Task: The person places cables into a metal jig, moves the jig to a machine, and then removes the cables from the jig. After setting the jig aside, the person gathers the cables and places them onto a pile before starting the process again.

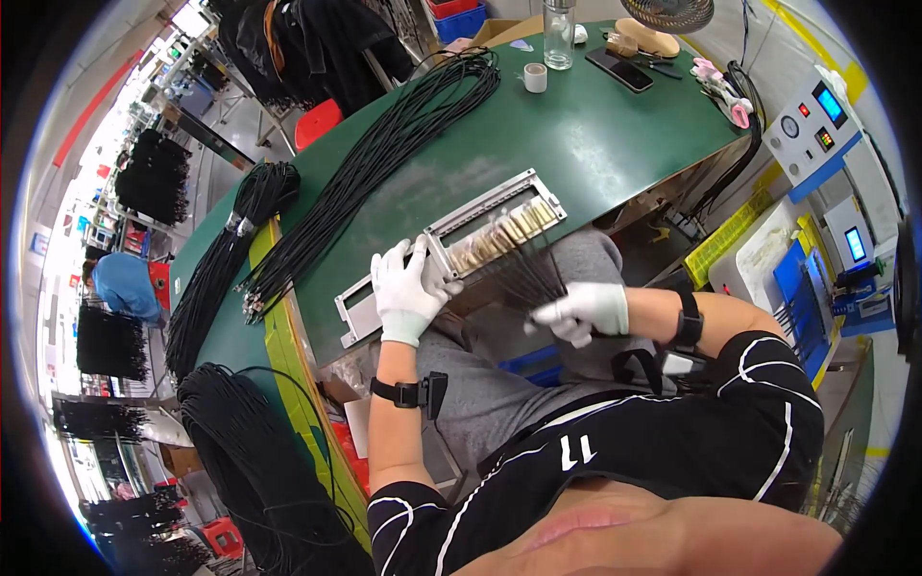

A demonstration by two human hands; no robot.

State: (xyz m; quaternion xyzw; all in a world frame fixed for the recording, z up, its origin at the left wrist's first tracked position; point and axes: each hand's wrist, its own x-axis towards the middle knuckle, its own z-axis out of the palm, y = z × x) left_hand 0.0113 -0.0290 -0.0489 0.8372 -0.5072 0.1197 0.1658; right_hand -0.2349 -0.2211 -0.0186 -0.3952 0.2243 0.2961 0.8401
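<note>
Basically, metal frame sits at the tabletop near edge, long axis slanting lower-left to upper-right. Hands apart: left hand nearer, fingers extended over it; frame's ahead-left of right hand, by black cables, grip unclear.

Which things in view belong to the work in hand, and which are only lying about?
In the work:
- metal frame, left hand on it
- brass-coloured parts in it
- black cables at the right hand
- probably the cable bundle

Apparently just about:
- phone
- glass bottle
- fan
</note>
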